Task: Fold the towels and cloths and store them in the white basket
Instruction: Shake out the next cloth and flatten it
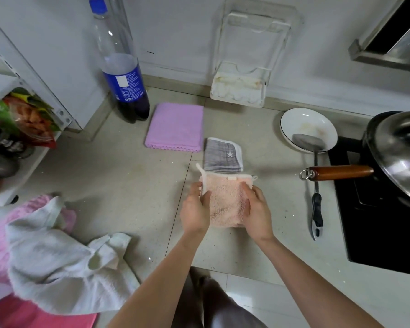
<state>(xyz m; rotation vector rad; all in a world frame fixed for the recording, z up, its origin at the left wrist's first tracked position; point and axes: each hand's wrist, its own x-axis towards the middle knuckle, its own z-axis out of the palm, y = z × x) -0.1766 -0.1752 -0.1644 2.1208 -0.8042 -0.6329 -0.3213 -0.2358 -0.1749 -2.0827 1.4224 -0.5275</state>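
Both hands, left hand [195,209] and right hand [258,213], grasp folded peach terry cloth [225,200]; lilac towel [175,126] and grey star cloth [223,156] folded; white and pink heap [45,252] waits; basket unseen.

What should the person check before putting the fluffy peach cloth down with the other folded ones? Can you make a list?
1. Both hands hold the cloth: ok. The left hand and right hand grip the sides of the peach cloth.
2. Cloth folded small: ok, it looks like a neat square.
3. Loose bits tucked in: not ok, a white loop sticks out at its far left corner.
4. Folded pile ready: ok. The grey star cloth and purple towel lie flat on the counter.
5. White basket nearby: cannot tell, none is in view.
6. More to fold: not ok, the white cloth still lies crumpled at the left.
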